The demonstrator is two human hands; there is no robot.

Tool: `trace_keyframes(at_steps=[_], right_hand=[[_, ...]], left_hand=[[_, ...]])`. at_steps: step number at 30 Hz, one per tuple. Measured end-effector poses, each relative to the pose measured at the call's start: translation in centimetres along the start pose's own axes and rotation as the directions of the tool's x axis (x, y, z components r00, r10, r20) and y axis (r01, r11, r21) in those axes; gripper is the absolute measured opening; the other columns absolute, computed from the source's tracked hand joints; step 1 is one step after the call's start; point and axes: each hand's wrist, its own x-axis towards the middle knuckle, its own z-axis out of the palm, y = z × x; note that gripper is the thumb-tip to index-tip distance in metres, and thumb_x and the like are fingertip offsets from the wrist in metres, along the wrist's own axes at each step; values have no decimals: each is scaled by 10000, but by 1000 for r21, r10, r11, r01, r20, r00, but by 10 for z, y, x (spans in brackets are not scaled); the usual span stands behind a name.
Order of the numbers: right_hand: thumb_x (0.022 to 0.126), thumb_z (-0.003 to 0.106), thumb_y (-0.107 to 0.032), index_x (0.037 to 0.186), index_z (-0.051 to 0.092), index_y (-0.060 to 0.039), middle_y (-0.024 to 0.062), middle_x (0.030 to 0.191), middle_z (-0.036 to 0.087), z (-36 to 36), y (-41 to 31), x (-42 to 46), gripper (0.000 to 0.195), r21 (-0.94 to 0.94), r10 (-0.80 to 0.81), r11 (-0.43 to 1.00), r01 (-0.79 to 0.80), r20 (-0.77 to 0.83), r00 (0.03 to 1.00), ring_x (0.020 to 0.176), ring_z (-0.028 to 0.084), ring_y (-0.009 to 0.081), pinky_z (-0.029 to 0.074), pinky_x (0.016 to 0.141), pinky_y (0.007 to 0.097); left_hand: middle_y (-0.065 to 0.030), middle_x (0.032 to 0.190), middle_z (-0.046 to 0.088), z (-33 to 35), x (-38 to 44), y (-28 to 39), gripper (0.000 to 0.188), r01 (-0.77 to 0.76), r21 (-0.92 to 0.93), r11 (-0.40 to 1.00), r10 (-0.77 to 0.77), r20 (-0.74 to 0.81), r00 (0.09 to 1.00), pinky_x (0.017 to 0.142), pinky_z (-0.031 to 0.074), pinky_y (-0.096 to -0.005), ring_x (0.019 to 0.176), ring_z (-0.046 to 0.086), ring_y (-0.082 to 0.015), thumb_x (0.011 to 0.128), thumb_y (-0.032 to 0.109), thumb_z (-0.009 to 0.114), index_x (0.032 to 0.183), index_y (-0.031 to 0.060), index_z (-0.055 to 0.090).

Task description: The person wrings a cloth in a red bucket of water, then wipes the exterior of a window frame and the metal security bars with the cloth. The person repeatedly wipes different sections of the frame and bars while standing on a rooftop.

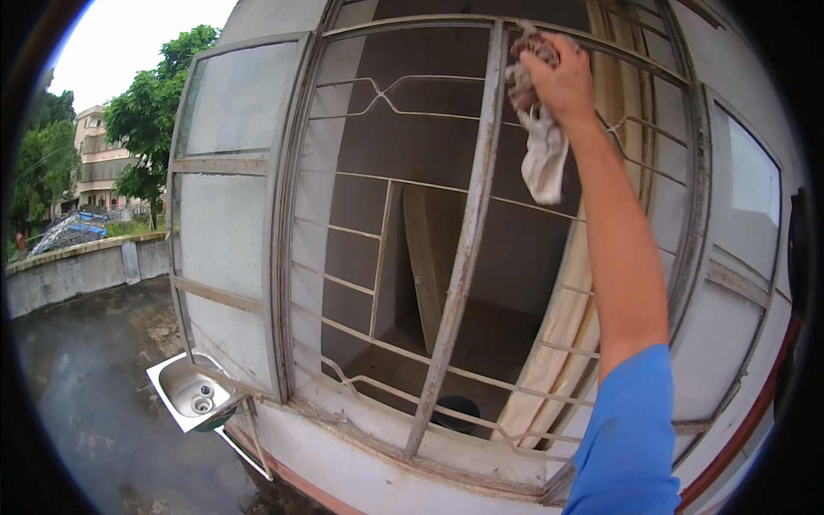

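My right hand [561, 78] is raised high and closed around a crumpled, dirty cloth rag [542, 151]. The rag's pale end hangs down below my fingers. Hand and rag are at the top of the window, just right of the worn central mullion [465, 251] and by the upper frame rail [412, 24]. Whether the rag touches the wood cannot be told. Behind them run thin metal window bars [412, 354], rusty in places. My left hand is out of view.
A frosted-glass casement [222, 219] stands swung outward at left, another casement [740, 193] at right. A stainless steel sink [187, 386] stands below the left one. Inside hang a cream curtain [553, 360] and a black bucket [456, 412] on the floor. A low wall [84, 277] edges the wet concrete ground.
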Motion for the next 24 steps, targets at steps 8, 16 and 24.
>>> trace_keyframes(at_steps=[8,16,24], right_hand=[[758,717,-159,1191,721,-85,227,1235,609,81,4,72,440,-180,-251,947,265,97,963,1199,550,421,484,1031,486],[825,631,-307,1191,742,-195,242,1327,559,113,6,96,399,-663,-34,293,689,713,701,1105,649,405,510,1015,533],[827,706,-315,1201,738,-157,253,1223,621,79,-71,-58,408,-753,129,634,175,326,936,1028,673,421,556,925,478]], left_hand=[[-257,1039,714,0,-1,54,504,-56,-6,998,56,93,994,754,531,-562,910,684,-442,969,423,619,1205,-21,661],[-242,1053,721,-12,223,149,497,-423,-14,906,416,204,886,773,534,-561,909,687,-434,969,422,626,1216,-7,659],[-230,1084,729,2,364,207,479,-725,-29,688,691,331,642,824,535,-555,933,691,-411,976,426,627,1240,28,667]])
